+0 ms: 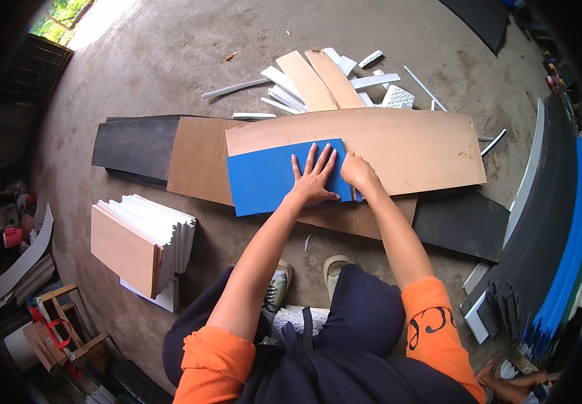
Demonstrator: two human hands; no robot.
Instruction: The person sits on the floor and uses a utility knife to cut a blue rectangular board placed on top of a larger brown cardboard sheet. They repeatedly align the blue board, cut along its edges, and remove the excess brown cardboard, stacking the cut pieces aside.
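Note:
A blue foam-like sheet [264, 176] lies over the left part of a long tan board [412, 148]. My left hand [314, 178] rests flat on the sheet near its right end, fingers spread, pressing on it. Against the sheet's right edge, my right hand [360, 172] is closed in a fist over the tan board. What it grips is hidden by the fingers; a small blue bit shows just below it. Beneath the tan board are a brown board [203, 155] and dark sheets [136, 145] that stick out at both sides.
Offcut strips [311, 81] lie scattered beyond the boards. A stack of white and tan rectangular pieces [126, 249] stands at the left. Long black sheets [533, 222] and blue sheets [567, 262] are piled at the right. Part of another person [513, 380] shows at lower right.

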